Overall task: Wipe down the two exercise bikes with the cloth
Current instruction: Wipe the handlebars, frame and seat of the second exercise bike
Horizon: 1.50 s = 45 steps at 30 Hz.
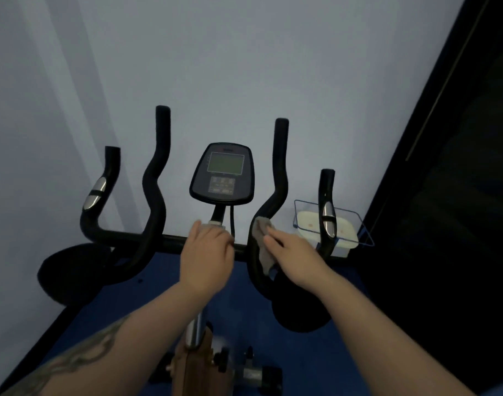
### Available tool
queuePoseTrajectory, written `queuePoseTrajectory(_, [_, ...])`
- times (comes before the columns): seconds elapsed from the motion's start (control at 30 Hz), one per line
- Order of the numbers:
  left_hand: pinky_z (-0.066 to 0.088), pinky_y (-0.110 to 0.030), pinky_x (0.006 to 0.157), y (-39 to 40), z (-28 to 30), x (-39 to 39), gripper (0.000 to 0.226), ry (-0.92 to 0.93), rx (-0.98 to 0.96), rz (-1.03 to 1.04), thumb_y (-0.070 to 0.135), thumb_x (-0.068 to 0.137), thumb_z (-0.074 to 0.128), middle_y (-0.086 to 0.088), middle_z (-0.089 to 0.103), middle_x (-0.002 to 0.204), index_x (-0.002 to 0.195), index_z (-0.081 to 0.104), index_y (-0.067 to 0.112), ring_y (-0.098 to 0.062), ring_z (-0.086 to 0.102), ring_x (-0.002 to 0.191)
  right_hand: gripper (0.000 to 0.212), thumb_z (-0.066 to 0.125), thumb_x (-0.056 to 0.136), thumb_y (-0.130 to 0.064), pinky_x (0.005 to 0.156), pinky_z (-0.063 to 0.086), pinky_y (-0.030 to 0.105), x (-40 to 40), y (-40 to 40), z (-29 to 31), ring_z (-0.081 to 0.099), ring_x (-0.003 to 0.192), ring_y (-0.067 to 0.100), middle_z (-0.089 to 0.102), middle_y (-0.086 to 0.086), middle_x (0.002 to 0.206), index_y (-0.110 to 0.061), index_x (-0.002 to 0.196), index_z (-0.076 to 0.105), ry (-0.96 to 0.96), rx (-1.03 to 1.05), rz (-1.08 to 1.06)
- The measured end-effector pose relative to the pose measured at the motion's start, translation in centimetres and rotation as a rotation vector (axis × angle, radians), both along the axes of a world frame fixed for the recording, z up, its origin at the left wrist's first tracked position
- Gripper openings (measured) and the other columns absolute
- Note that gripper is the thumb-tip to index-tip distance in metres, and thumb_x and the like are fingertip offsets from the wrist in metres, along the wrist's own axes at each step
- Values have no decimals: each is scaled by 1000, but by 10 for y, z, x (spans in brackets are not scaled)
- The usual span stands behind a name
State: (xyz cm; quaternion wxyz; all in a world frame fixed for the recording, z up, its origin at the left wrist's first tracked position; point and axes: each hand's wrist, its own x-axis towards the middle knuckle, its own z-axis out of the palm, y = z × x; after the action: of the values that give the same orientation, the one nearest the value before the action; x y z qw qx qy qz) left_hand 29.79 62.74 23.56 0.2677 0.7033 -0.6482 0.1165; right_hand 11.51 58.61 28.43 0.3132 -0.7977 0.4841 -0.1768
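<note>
One exercise bike fills the view, its black handlebar [153,178] curving up on both sides of a console [222,173] with a grey screen. My left hand [207,252] grips the crossbar at the middle, just below the console stem. My right hand [290,252] presses a grey cloth [261,241] against the inner right handlebar curve, its fingers laid over the cloth. The bike's post [196,330] and brown frame drop away below my arms. No second bike shows.
A pale wall stands close behind the handlebars. A blue wire basket [358,224] holding a white container sits at the right, behind the outer right grip. Blue floor [107,315] lies below. A dark panel [458,195] runs along the right side.
</note>
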Motion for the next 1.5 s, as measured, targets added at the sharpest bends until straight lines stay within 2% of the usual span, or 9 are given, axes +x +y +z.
queuePoseTrajectory(0.07, [35, -32, 103, -9, 10, -8, 30, -63, 116, -25, 24, 96, 40, 7, 69, 99, 101, 69, 24, -14, 59, 101, 25, 49, 98, -39, 90, 48, 36, -23, -8, 6, 62, 104, 24, 71, -1, 105, -32, 104, 71, 119, -22, 14])
queuePoseTrajectory(0.2, [37, -31, 94, -8, 8, -18, 31, -220, 140, 47, 29, 97, 32, 7, 66, 89, 86, 61, 25, -14, 59, 92, 23, 56, 94, -43, 104, 39, 35, -55, -28, 17, 56, 109, 19, 70, -6, 110, -37, 110, 70, 345, -67, -7])
queuePoseTrajectory(0.6, [36, -37, 98, -7, 6, -23, 24, -243, 138, 88, 25, 96, 38, 4, 64, 80, 75, 51, 24, -18, 59, 88, 17, 54, 95, -31, 113, 19, 34, -40, -30, 5, 54, 105, 23, 65, -6, 79, -28, 81, 64, 364, -257, 83])
queuePoseTrajectory(0.7, [34, -35, 102, -4, 5, -20, 27, -238, 136, 81, 27, 96, 35, 7, 65, 82, 76, 53, 24, -15, 59, 88, 24, 55, 95, -33, 102, 26, 30, -17, -26, -2, 56, 98, 25, 68, 3, 85, -15, 86, 68, 267, -149, 124])
queuePoseTrajectory(0.8, [34, -35, 102, -2, 5, -18, 27, -229, 132, 58, 26, 96, 38, 5, 65, 81, 76, 57, 23, -16, 60, 87, 22, 53, 95, -40, 117, 11, 38, -42, -44, 12, 58, 96, 21, 69, -2, 87, -30, 81, 66, 519, -252, 129])
queuePoseTrajectory(1.07, [34, -31, 96, -2, 8, -20, 27, -270, 149, 65, 26, 97, 32, 7, 63, 83, 80, 52, 24, -15, 58, 90, 35, 27, 104, -33, 119, 3, 42, 3, -38, -10, 50, 125, 22, 62, 5, 127, -23, 124, 54, 511, -123, 224])
queuePoseTrajectory(1.23, [35, -32, 97, -3, 7, -20, 28, -198, 123, 49, 26, 94, 35, 7, 63, 76, 75, 55, 23, -15, 59, 84, 19, 44, 99, -39, 115, -15, 38, -72, -57, -10, 48, 124, 12, 61, -13, 105, -37, 96, 63, 501, -428, 140])
queuePoseTrajectory(1.33, [37, -32, 93, -4, 8, -20, 27, -151, 132, 46, 25, 94, 39, 6, 63, 72, 73, 57, 22, -15, 59, 79, 22, 54, 97, -29, 120, -4, 40, -66, -47, -28, 34, 139, 18, 57, -5, 129, -23, 110, 72, 350, -613, 57])
queuePoseTrajectory(1.5, [41, -35, 85, -7, 13, -16, 24, 174, 100, 15, 27, 97, 43, 9, 61, 74, 89, 65, 23, -15, 56, 74, 14, 69, 86, -9, 91, 38, 38, -83, -51, -24, 56, 102, 33, 65, 9, 101, -12, 98, 75, 60, -824, -266])
